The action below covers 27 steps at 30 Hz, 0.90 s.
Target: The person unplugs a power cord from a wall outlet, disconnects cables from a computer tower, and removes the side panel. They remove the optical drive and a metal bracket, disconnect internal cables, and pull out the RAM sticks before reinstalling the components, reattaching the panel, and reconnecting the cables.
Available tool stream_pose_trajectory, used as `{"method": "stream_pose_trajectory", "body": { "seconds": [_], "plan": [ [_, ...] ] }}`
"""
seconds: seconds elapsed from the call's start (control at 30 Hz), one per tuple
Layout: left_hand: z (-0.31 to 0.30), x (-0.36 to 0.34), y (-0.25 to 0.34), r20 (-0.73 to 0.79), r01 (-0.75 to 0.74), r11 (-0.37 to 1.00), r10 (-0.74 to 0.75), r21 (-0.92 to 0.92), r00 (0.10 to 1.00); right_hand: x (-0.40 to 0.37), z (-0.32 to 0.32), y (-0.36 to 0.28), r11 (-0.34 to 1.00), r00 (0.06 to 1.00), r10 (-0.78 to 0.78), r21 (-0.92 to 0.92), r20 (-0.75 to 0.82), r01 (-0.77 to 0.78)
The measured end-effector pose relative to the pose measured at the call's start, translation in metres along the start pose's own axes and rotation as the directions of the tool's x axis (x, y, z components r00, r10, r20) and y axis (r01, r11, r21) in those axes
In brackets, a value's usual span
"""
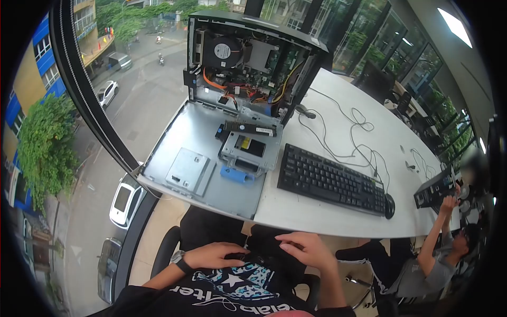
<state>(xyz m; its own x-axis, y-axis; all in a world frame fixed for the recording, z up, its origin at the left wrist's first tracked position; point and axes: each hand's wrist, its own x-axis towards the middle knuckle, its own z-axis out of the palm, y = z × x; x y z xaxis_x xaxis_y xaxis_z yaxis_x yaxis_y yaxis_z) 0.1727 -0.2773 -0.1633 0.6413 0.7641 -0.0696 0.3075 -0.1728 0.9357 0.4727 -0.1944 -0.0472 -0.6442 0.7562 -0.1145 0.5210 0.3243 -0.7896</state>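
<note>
Low in the lap, under the bench's (pixel 317 216) near edge, the left hand (pixel 211 256) curls its fingers onto a black thing (pixel 244 258) lost against dark trousers; whether it grips, I cannot tell. The right hand (pixel 309 248) lies beside it, fingers loosely spread. The drive cage (pixel 252 153) sits on the side panel (pixel 185 137) overhanging the bench's left edge, with the keyboard (pixel 330 179) just right of it.

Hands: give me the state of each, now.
Left hand: fingers curled downward, cannot tell whether it holds anything.
Right hand: open, fingers spread, holding nothing.
</note>
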Motion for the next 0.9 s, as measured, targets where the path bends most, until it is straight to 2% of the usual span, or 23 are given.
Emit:
{"method": "stream_pose_trajectory", "body": {
  "seconds": [0.03, 0.07, 0.1, 0.13, 0.17, 0.23, 0.3, 0.37, 0.4, 0.43, 0.47, 0.5, 0.53, 0.57, 0.6, 0.63, 0.67, 0.73, 0.8, 0.87, 0.9],
  "plan": [
    [-0.015, 0.001, 0.018, -0.002, 0.012, 1.0, -0.012, -0.002, 1.0, 0.011, -0.019, -0.017, 0.994, 0.992, -0.105, -0.001, 0.074, 0.106],
    [-0.034, -0.003, 0.04, 0.049, 0.019, 0.997, -0.016, -0.075, 0.999, 0.024, -0.037, -0.036, 0.994, 0.992, -0.107, 0.022, 0.07, 0.106],
    [-0.058, -0.01, 0.066, 0.111, 0.037, 0.989, -0.022, -0.141, 0.994, 0.035, -0.052, -0.055, 0.985, 0.987, -0.148, -0.082, 0.054, 0.152],
    [-0.085, -0.015, 0.102, 0.138, -0.006, 0.992, 0.023, -0.123, 0.99, 0.049, -0.066, -0.072, 0.961, 0.98, -0.196, -0.192, 0.037, 0.2],
    [-0.114, -0.017, 0.136, 0.157, -0.057, 0.993, 0.073, -0.103, 0.985, 0.063, -0.077, -0.086, 0.962, 0.978, -0.21, -0.176, 0.018, 0.21],
    [-0.159, -0.019, 0.182, 0.039, -0.368, 0.925, 0.366, 0.089, 0.93, 0.09, -0.095, -0.106, 0.876, 0.934, -0.346, -0.326, 0.087, 0.355],
    [-0.212, -0.012, 0.205, 0.096, -0.502, 0.832, 0.494, 0.235, 0.864, 0.132, -0.099, -0.105, 0.761, 0.878, -0.476, -0.478, 0.048, 0.439],
    [-0.267, 0.007, 0.229, -0.043, -0.514, 0.792, 0.556, 0.33, 0.83, 0.171, -0.091, -0.104, 0.658, 0.842, -0.539, -0.632, -0.018, 0.408],
    [-0.289, 0.024, 0.232, -0.217, -0.513, 0.761, 0.621, 0.398, 0.753, 0.188, -0.082, -0.101, 0.67, 0.846, -0.532, -0.627, -0.033, 0.397],
    [-0.314, 0.041, 0.242, -0.349, -0.392, 0.791, 0.575, 0.47, 0.74, 0.206, -0.073, -0.098, 0.614, 0.846, -0.532, -0.707, -0.041, 0.351],
    [-0.343, 0.064, 0.246, -0.405, -0.301, 0.734, 0.614, 0.609, 0.678, 0.221, -0.068, -0.096, 0.541, 0.842, -0.537, -0.787, -0.05, 0.298],
    [-0.37, 0.082, 0.255, -0.431, -0.201, 0.719, 0.59, 0.665, 0.683, 0.233, -0.063, -0.096, 0.536, 0.838, -0.542, -0.794, -0.066, 0.285],
    [-0.41, 0.105, 0.244, -0.381, -0.176, 0.639, 0.632, 0.748, 0.675, 0.242, -0.057, -0.094, 0.469, 0.845, -0.535, -0.835, -0.008, 0.289],
    [-0.435, 0.123, 0.236, -0.37, -0.189, 0.631, 0.642, 0.752, 0.671, 0.249, -0.054, -0.092, 0.396, 0.852, -0.52, -0.87, 0.052, 0.295],
    [-0.454, 0.138, 0.231, -0.384, -0.087, 0.585, 0.63, 0.806, 0.675, 0.252, -0.051, -0.09, 0.388, 0.853, -0.52, -0.877, 0.045, 0.284],
    [-0.46, 0.146, 0.229, -0.403, 0.017, 0.535, 0.616, 0.845, 0.677, 0.253, -0.047, -0.087, 0.324, 0.841, -0.531, -0.893, 0.102, 0.313],
    [-0.465, 0.15, 0.226, -0.398, 0.006, 0.534, 0.622, 0.846, 0.675, 0.252, -0.044, -0.086, 0.263, 0.829, -0.536, -0.902, 0.158, 0.342],
    [-0.469, 0.157, 0.227, -0.481, 0.22, 0.54, 0.408, 0.812, 0.776, 0.244, -0.041, -0.09, 0.271, 0.845, -0.511, -0.904, 0.157, 0.331],
    [-0.467, 0.154, 0.231, -0.464, 0.218, 0.549, 0.36, 0.807, 0.81, 0.239, -0.041, -0.095, 0.27, 0.857, -0.492, -0.908, 0.156, 0.32],
    [-0.47, 0.156, 0.231, -0.451, 0.219, 0.59, 0.28, 0.777, 0.847, 0.234, -0.042, -0.095, 0.157, 0.826, -0.513, -0.92, 0.234, 0.359],
    [-0.471, 0.158, 0.229, -0.444, 0.21, 0.594, 0.28, 0.776, 0.851, 0.232, -0.041, -0.092, 0.162, 0.832, -0.505, -0.921, 0.23, 0.353]
  ]
}}
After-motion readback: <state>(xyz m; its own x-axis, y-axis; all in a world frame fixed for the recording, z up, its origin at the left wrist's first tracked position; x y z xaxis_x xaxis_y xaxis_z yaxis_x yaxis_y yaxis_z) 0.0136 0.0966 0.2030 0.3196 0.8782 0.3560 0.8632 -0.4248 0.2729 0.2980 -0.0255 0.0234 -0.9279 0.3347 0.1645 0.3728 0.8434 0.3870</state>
